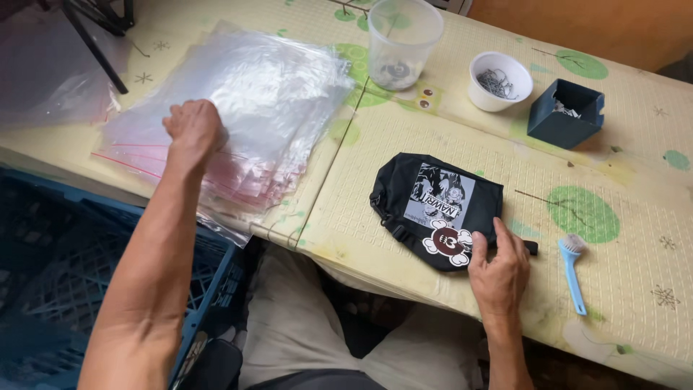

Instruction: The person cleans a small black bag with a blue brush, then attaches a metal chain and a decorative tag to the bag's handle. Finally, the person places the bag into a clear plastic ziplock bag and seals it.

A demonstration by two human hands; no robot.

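Left hand [193,130] resting on the stack of clear plastic bags [238,108] at the far left of the counter [635,238], fingers curled down onto the top sheet, seemingly pinching it, though not possible to tell if one bag is really caught. Right hand [499,271] lying flat on the near right edge of the black pouch [437,209], fingers open and spread, pressing and not gripping. Pouch placed near the front edge of the counter, printed side up, well apart from the bags.

Just beside the right hand, a small blue brush [574,271]. Farther back, a clear plastic cup [403,40], a white cup with metal pieces [500,81] and a dark blue box [565,113].

Possible trouble: slippery bags clinging together, so two or more lifted in place of one, or the overhanging stack sliding off the counter into the blue crate [43,260] below. Also a careless sweep of the right hand easily knocking the brush away.
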